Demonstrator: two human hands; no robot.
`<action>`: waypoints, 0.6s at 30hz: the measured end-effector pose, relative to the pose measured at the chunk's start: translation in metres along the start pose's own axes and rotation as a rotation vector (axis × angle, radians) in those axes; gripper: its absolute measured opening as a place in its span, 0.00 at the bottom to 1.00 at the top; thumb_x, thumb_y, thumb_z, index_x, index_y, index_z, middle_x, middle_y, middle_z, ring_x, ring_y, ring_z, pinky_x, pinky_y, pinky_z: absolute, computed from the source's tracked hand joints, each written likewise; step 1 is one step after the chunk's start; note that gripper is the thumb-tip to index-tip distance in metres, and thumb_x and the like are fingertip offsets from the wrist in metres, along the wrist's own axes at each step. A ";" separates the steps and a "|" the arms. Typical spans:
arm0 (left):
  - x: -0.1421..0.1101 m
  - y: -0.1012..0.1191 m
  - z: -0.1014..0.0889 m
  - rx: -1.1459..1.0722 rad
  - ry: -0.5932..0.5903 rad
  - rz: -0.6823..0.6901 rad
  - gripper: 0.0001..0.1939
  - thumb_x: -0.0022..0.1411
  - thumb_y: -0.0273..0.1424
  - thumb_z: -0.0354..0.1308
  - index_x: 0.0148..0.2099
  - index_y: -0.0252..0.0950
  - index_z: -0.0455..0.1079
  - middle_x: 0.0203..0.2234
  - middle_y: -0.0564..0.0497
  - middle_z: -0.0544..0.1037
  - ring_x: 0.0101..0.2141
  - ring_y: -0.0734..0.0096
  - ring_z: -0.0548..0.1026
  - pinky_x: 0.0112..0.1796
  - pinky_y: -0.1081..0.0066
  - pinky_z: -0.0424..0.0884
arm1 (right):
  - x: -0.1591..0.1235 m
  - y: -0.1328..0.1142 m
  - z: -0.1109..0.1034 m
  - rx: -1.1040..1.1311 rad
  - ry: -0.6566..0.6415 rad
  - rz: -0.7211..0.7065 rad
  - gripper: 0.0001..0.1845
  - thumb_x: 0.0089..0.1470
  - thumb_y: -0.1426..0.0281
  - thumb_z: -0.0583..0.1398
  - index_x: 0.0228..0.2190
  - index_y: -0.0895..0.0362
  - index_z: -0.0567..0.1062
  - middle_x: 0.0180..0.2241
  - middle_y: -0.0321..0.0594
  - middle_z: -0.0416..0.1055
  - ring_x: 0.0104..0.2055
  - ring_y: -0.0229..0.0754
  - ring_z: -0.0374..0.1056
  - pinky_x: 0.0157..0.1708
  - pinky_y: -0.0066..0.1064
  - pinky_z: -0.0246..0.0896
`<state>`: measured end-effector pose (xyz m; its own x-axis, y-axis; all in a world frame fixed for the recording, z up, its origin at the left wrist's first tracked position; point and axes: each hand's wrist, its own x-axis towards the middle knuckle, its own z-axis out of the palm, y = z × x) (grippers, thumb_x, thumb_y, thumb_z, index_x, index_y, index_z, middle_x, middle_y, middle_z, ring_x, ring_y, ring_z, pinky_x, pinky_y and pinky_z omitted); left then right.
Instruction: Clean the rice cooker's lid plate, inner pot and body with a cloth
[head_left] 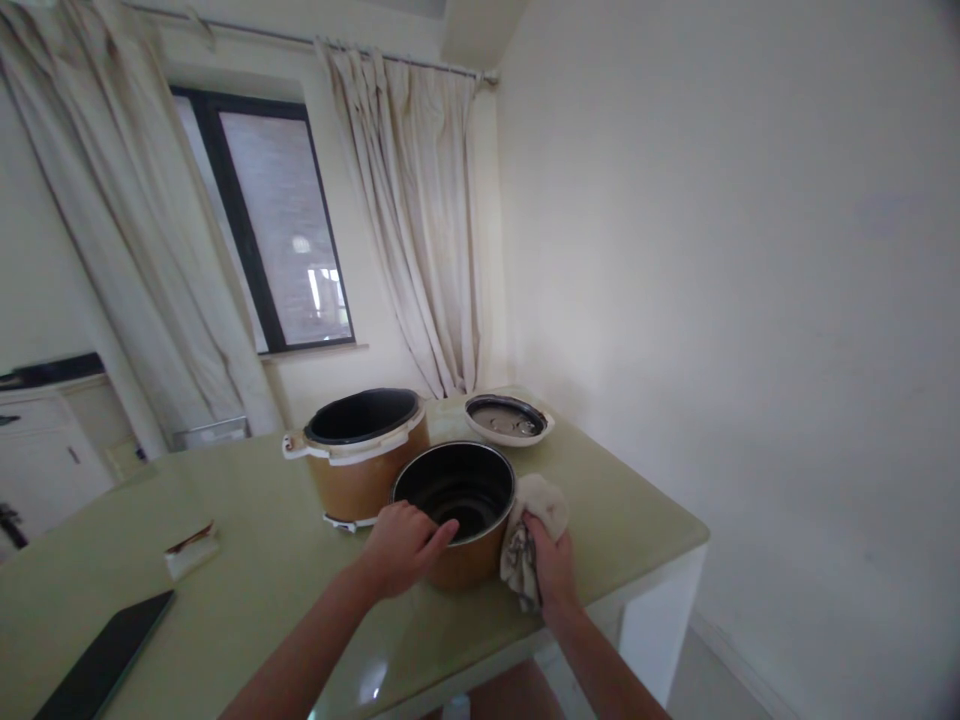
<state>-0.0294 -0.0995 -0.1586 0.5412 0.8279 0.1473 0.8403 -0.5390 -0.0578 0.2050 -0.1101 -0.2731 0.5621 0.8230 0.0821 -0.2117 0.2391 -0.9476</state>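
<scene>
A round inner pot (457,575), dark inside and golden brown outside, stands on the table in front of me. My left hand (405,548) grips its near left rim, the thumb reaching over the opening and the other fingers mostly hidden. Bunched in my right hand (553,570) is a pale cloth (541,505) with grey patches, which lies against the pot's right side. Just behind on the left sits the cooker body (367,478), brown with a white rim and a dark interior. Behind the pot, a cooker lid (508,418) rests with its metal underside up.
The pale green tabletop (262,500) ends at a corner on the right, close to a white wall (735,300). At left lie a dark flat device (109,655) and a small white piece with a brown edge (191,552). Curtains (416,200) and a window (289,220) are behind.
</scene>
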 end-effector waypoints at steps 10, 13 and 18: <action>0.016 0.079 -0.008 -0.063 -0.003 -0.099 0.27 0.73 0.45 0.44 0.40 0.36 0.81 0.36 0.37 0.84 0.38 0.52 0.83 0.40 0.60 0.70 | 0.050 -0.019 0.024 0.014 -0.054 -0.059 0.26 0.50 0.51 0.66 0.43 0.57 0.79 0.44 0.43 0.82 0.45 0.49 0.79 0.40 0.33 0.76; 0.028 0.089 -0.013 -0.184 -0.007 -0.144 0.26 0.72 0.49 0.45 0.42 0.41 0.80 0.39 0.41 0.85 0.41 0.51 0.83 0.41 0.60 0.71 | -0.001 0.000 0.012 -0.015 0.059 -0.168 0.25 0.51 0.51 0.68 0.44 0.54 0.78 0.45 0.45 0.82 0.46 0.52 0.79 0.42 0.38 0.76; 0.052 0.109 -0.016 -0.367 -0.008 -0.234 0.36 0.74 0.55 0.33 0.44 0.39 0.78 0.41 0.38 0.84 0.42 0.51 0.82 0.42 0.60 0.71 | -0.069 0.027 0.004 -0.072 0.053 -0.185 0.35 0.46 0.52 0.73 0.52 0.53 0.74 0.47 0.48 0.80 0.48 0.57 0.78 0.47 0.47 0.75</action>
<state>0.0900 -0.1174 -0.1414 0.3390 0.9347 0.1069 0.8741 -0.3550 0.3315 0.1570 -0.1581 -0.3035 0.6278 0.7398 0.2421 -0.0446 0.3446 -0.9377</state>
